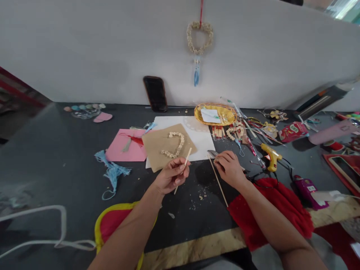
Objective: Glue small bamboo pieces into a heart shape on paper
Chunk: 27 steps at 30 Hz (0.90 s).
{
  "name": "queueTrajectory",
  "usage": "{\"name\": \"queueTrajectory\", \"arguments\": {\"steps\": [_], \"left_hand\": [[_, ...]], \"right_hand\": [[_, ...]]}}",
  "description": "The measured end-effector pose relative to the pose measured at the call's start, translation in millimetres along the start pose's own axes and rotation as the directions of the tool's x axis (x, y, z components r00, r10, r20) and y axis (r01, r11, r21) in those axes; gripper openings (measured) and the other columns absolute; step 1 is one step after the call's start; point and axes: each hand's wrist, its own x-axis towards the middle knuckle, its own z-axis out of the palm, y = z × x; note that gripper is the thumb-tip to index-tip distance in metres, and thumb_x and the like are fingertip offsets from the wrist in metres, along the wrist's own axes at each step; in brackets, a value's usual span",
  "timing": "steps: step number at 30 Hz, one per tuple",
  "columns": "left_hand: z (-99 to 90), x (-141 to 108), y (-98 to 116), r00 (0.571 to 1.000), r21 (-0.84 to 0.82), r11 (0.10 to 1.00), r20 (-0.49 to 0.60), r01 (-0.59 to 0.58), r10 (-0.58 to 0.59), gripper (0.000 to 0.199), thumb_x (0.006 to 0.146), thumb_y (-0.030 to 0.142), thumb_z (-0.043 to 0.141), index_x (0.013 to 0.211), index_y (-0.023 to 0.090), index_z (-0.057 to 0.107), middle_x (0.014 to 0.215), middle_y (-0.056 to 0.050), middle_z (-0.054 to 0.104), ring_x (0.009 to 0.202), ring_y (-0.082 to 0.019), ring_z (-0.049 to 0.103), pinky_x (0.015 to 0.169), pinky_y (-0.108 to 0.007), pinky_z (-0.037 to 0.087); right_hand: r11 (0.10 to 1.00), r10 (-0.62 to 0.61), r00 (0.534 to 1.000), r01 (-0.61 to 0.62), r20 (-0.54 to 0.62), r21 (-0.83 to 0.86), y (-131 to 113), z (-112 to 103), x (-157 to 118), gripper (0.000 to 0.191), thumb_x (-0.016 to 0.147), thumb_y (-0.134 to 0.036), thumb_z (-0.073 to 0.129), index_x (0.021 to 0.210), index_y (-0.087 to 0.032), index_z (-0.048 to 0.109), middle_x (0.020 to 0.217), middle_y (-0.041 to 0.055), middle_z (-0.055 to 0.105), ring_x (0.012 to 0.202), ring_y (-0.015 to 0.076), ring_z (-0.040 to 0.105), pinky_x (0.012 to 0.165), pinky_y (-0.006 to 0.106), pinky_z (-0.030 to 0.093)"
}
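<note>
My left hand (173, 174) pinches a thin pale stick (188, 154), which slants up between the fingers and shows again below them. My right hand (229, 167) is closed round a small knife, its curved blade (213, 153) pointing left and its handle mostly hidden. Beside that hand a longer thin stick (219, 183) lies slanted on the dark table. Just beyond my left hand, an open curve of small cream pieces (180, 144) rests on a brown paper sheet (153, 146). Small pale scraps (201, 196) are scattered between my hands.
A yellow glue gun (271, 156) and red cloth (277, 210) lie right. At the back stand a yellow basket (198, 112) and a leaning phone (155, 93). Blue tassels (114, 174) and pink paper (115, 148) lie left. A heart-shaped ornament (189, 37) hangs on the wall.
</note>
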Motion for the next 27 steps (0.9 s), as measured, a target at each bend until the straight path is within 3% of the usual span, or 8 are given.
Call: {"name": "queueTrajectory", "arguments": {"steps": [13,23,27], "left_hand": [[1.5,0.7,1.9,1.000,0.007,1.000,-0.019,-0.007,0.007,0.014,0.076,0.023,0.075,0.087,0.015,0.070,0.061,-0.001,0.065,0.032,0.000,0.037,0.033,-0.010,0.028],[3.1,2.8,1.9,0.999,0.032,0.999,-0.032,0.004,-0.003,0.015,0.075,0.022,0.076,0.087,0.014,0.070,0.060,-0.001,0.065,0.032,0.000,0.038,0.033,-0.010,0.030],[1.1,3.8,1.0,1.000,0.027,1.000,-0.004,-0.008,0.008,0.014,0.077,0.021,0.074,0.089,0.014,0.070,0.061,-0.001,0.066,0.032,0.000,0.039,0.032,-0.010,0.031]], "right_hand": [[0.999,-0.027,0.999,0.029,0.045,-0.046,2.5,-1.6,-1.3,0.017,0.095,-0.025,0.050,0.092,-0.023,0.066,0.103,0.0065,0.070,0.109,0.0244,0.052,0.093,0.042,0.039],[0.991,-0.116,0.984,0.124,0.138,-0.051,-6.1,1.7,-1.4,0.021,0.097,-0.024,0.048,0.095,-0.024,0.069,0.106,0.0047,0.071,0.110,0.0240,0.050,0.096,0.043,0.034],[0.984,-0.171,0.982,0.174,0.077,-0.034,-6.1,4.1,-2.5,0.018,0.095,-0.021,0.051,0.094,-0.021,0.069,0.104,0.0043,0.071,0.107,0.0229,0.052,0.093,0.041,0.035]]}}
